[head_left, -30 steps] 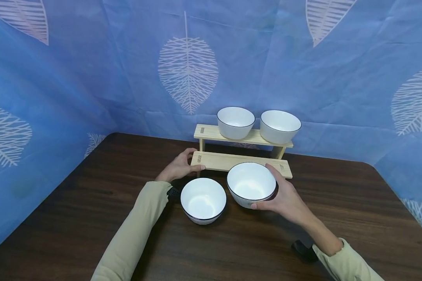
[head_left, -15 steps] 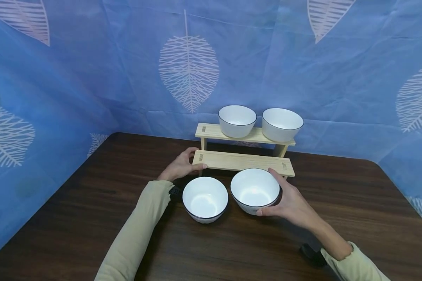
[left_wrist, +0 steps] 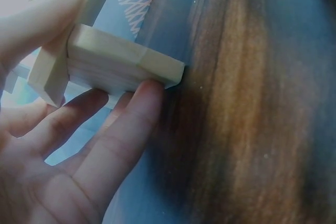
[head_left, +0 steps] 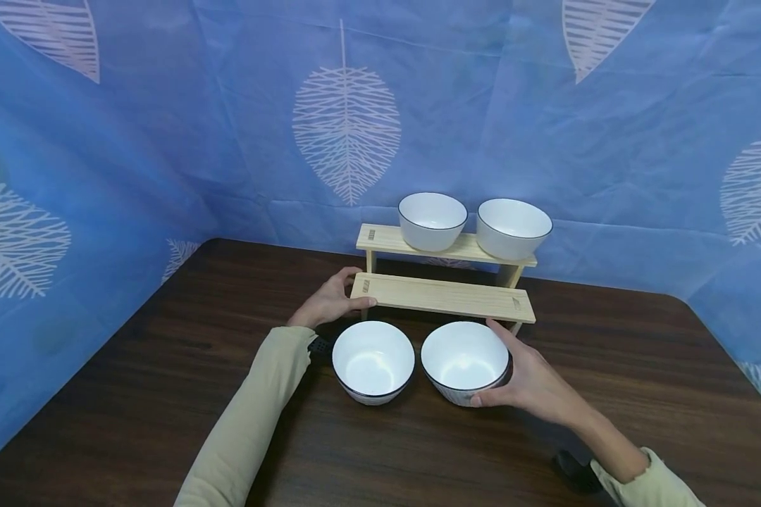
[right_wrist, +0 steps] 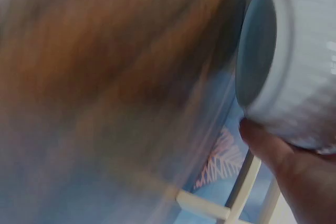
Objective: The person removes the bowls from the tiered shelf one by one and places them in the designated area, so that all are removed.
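White round bowl with a thin dark rim (head_left: 464, 358): upright in the right hand (head_left: 533, 380), thumb and fingers clamped on its side, probably so it stayed level; its underside showed, so I judged it slightly raised.
Pale two-tier wooden stand (head_left: 509, 276): beyond the right hand; the left hand (head_left: 331, 299) gripped the lower shelf (head_left: 444, 296) by its end, apparently for steadiness.
Loose white bowl (head_left: 373, 360): upright between the hands.
Upper shelf (head_left: 380, 236): beyond both hands, carrying one matching bowl (head_left: 432, 224) and another (head_left: 514, 231).
Dark wood-grain table (head_left: 133, 394): beneath both hands.
Blue leaf-print cloth (head_left: 241, 141): hung behind everything.
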Demonstrator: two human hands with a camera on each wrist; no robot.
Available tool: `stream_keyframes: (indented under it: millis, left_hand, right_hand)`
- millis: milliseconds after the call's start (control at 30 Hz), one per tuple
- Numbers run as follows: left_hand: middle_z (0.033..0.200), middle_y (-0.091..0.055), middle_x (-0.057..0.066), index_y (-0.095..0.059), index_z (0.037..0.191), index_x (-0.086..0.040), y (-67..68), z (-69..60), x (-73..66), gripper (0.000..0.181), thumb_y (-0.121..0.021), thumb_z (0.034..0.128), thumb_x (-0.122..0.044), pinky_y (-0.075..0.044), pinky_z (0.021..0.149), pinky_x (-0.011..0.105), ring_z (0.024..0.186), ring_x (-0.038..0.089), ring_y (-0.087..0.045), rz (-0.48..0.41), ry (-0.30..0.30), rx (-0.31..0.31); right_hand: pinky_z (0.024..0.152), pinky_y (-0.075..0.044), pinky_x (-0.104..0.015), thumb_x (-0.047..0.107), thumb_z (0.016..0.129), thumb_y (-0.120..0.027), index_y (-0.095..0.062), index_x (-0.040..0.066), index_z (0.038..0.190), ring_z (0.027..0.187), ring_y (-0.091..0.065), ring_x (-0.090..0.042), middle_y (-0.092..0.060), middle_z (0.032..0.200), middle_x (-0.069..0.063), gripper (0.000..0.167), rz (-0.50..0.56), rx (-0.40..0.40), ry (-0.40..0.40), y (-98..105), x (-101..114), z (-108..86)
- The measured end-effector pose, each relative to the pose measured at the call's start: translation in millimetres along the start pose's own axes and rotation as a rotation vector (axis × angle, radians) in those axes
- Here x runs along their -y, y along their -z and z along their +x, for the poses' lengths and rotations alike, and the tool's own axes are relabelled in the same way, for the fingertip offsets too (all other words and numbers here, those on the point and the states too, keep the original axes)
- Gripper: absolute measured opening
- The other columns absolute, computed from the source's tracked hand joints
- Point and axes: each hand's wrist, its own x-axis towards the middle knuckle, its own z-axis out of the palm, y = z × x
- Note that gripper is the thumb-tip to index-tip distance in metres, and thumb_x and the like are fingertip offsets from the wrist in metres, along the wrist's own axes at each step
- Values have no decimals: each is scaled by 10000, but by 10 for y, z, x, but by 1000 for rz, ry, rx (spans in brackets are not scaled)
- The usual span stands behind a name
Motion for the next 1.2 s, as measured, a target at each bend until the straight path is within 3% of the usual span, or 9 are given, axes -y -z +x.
stream_keyframes:
  millis: [367, 567, 633, 733, 833, 867, 967, 1067, 1200]
  left_hand:
    - [1436, -457, 278, -305, 1530, 19, 14, -8, -17, 758, -753, 929, -92, -568, 905, 448, 1095, 340, -635, 10, 5, -4]
    - [1435, -459, 274, -297, 1536, 24, 16, -24, -23, 765, -751, 934, -108, -560, 916, 462, 1117, 340, -621, 20, 2, 4]
    - [1428, -465, 272, -295, 1537, 27, 13, -23, -16, 766, -749, 937, -114, -556, 921, 463, 1122, 337, -618, 22, -1, 10]
    - [1427, -464, 278, -295, 1534, 31, 10, -17, -7, 764, -747, 935, -115, -556, 920, 466, 1116, 337, -621, 20, -8, 10]
    - [1442, -454, 286, -297, 1531, 33, 1, -6, 18, 772, -754, 928, -120, -563, 914, 454, 1098, 329, -632, 26, -8, 2]
    - [1450, -448, 288, -299, 1529, 34, -3, -3, 28, 773, -756, 926, -122, -565, 912, 450, 1092, 326, -635, 30, -8, -2]
    - [1467, -439, 286, -308, 1526, 32, -9, -8, 47, 775, -764, 920, -127, -563, 917, 449, 1095, 327, -635, 36, -4, -10]
    - [1460, -446, 287, -317, 1523, 33, -3, -14, 39, 772, -767, 918, -136, -558, 923, 460, 1116, 333, -622, 42, -9, -13]
    - [1419, -475, 282, -316, 1523, 38, 13, -1, 23, 775, -767, 919, -143, -565, 906, 455, 1107, 333, -619, 50, -15, -11]
  right_hand:
    - [938, -473, -580, 201, 685, -943, -147, -106, 1558, 1287, -443, -496, -320, 1507, -355, 1221, 83, 224, 115, -5, -100, -12]
    - [981, -430, -601, 213, 705, -933, -68, -83, 1577, 1328, -387, -506, -248, 1541, -355, 1264, 111, 308, 93, 43, -68, 28]
    - [993, -420, -584, 200, 721, -923, -28, -67, 1584, 1352, -348, -513, -222, 1556, -351, 1271, 137, 347, 85, 101, -59, 44]
    - [1029, -435, -428, 162, 770, -895, 18, -48, 1590, 1392, -280, -550, -190, 1577, -350, 1245, 201, 378, 113, 210, -53, 78]
    - [1051, -402, -240, 131, 831, -849, 5, -66, 1584, 1416, -235, -568, -181, 1589, -348, 1156, 227, 364, 161, 312, -55, 129]
    - [1074, -399, -246, 130, 851, -833, -10, -77, 1581, 1416, -237, -568, -180, 1587, -350, 1119, 223, 352, 167, 342, -54, 147]
    - [1130, -382, -446, 134, 892, -794, -87, -95, 1571, 1407, -286, -543, -220, 1577, -341, 1006, 164, 283, 150, 413, -42, 207]
    - [1070, -339, -671, 135, 910, -776, -161, -101, 1556, 1392, -333, -531, -279, 1554, -337, 922, 108, 182, 100, 468, -32, 255]
    - [1064, -365, -657, 108, 932, -747, -210, -108, 1537, 1378, -362, -528, -324, 1526, -342, 838, 88, 65, 41, 525, -38, 320]
